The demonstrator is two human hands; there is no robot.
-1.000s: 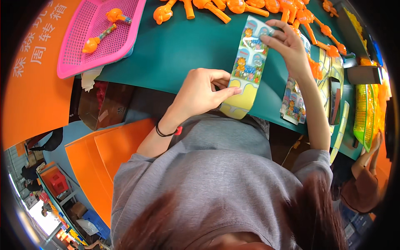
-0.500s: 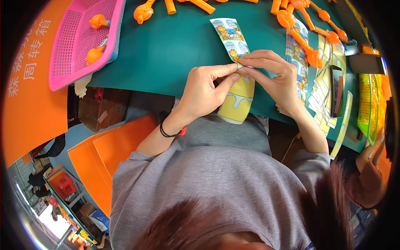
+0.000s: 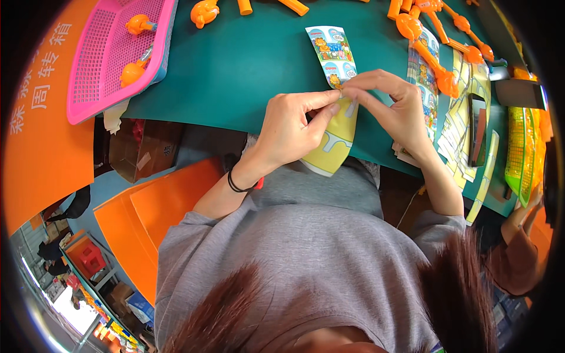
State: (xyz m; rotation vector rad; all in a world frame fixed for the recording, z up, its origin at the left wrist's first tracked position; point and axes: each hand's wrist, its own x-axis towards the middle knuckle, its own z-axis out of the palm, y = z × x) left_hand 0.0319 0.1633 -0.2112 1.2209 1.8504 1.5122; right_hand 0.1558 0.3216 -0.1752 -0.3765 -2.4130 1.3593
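Observation:
A printed sticker strip (image 3: 334, 52) with colourful cartoon pictures leans away from me over the green table (image 3: 235, 70). Its lower part folds toward me and shows the yellow backing paper (image 3: 328, 154) with pale lines, hanging over the table edge. My left hand (image 3: 294, 126) is closed, pinching the strip at its bend between thumb and forefinger. Close beside it, my right hand (image 3: 397, 106) has its thumb and fingertips pressed together at the same bend. Whether it grips the backing or the sticker is hidden by the fingers.
A pink mesh basket (image 3: 94, 62) holding orange toy parts stands at the left. More orange toy pieces (image 3: 435, 67) lie at the far right, over sticker strips (image 3: 425, 100) and yellow strips (image 3: 465, 129). A phone (image 3: 477, 129) and a green-yellow basket (image 3: 521, 150) are further right.
My right hand has moved slightly right and its fingers have drawn closer together. The hanging yellow part has tilted a little to the left.

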